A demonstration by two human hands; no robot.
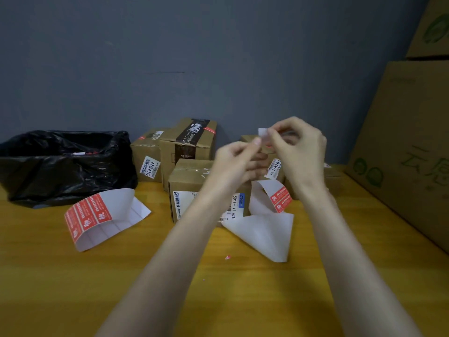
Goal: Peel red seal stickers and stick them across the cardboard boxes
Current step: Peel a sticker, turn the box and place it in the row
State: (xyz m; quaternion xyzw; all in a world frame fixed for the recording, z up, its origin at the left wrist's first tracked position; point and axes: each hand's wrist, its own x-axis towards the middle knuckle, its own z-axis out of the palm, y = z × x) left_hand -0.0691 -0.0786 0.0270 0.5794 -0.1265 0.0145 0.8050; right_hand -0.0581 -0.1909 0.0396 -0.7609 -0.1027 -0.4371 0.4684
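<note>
Tabletop (73, 276): sticker sheet (97, 215) at 8 o'clock, second sheet (272, 210) at 4 o'clock. Left hand (233, 164) and right hand (301, 152), 1 o'clock: fingers (252, 145) pinching 1 red seal sticker (269, 144) and white backing (263, 132). Step: peeling. Next, likely: separate fully, press across cardboard box (187, 181), 8 o'clock of hands.

My bench (73, 276) is smooth, faintly shiny wood, the cardboard boxes (187, 181) matt brown, the bin bag (60, 171) glossy crinkled black plastic, the sticker sheets (116, 210) slick white paper, like the thin slip (263, 132) between my fingers (256, 141).
</note>
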